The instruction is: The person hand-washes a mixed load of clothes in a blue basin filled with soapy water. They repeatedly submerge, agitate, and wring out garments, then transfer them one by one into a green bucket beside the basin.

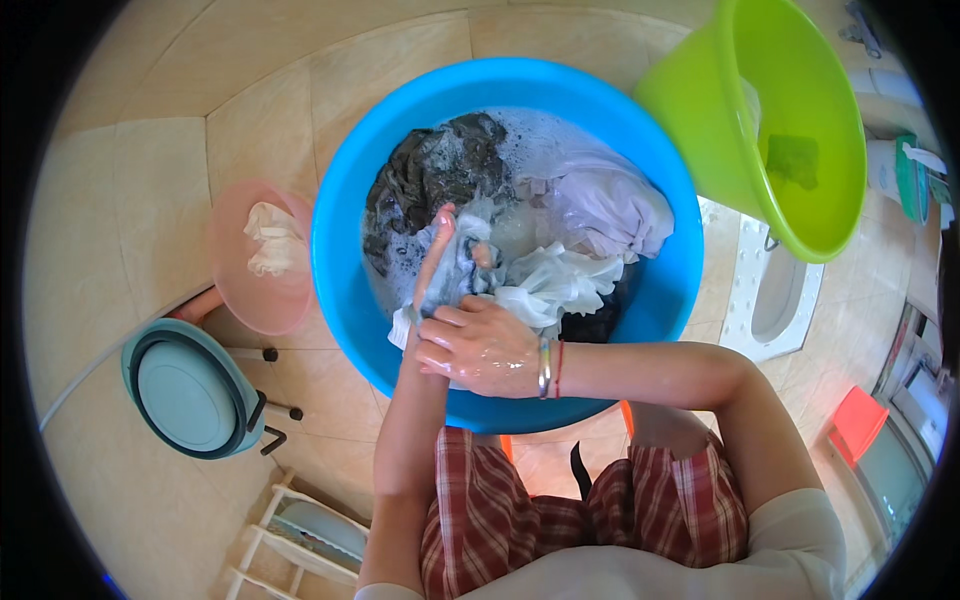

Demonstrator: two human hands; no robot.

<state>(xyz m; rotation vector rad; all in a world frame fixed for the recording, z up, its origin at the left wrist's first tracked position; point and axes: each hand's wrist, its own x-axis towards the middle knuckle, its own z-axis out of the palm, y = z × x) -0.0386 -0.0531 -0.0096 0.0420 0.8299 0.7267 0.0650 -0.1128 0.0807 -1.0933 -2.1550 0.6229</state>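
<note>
Wet laundry lies in sudsy water in a large blue tub point(335, 235) in front of me. My left hand point(445, 262) reaches into the tub, with a light blue wet cloth point(462, 262) between its thumb and its long, straightened fingers. Over the left wrist, my right hand point(478, 347) curls its fingers round the lower end of that cloth; what lies under them is partly hidden. A dark garment point(435, 170) is at the tub's far left, a pale lavender garment point(610, 200) at the far right. White ruffled fabric point(560, 285) sits beside my right hand.
A tall lime-green bucket point(700, 110) stands at the far right, by a white squat toilet point(770, 290). To the left are a pink basin point(240, 290) with white cloth in it and a folded teal basin point(187, 395). A white rack point(290, 540) stands near left.
</note>
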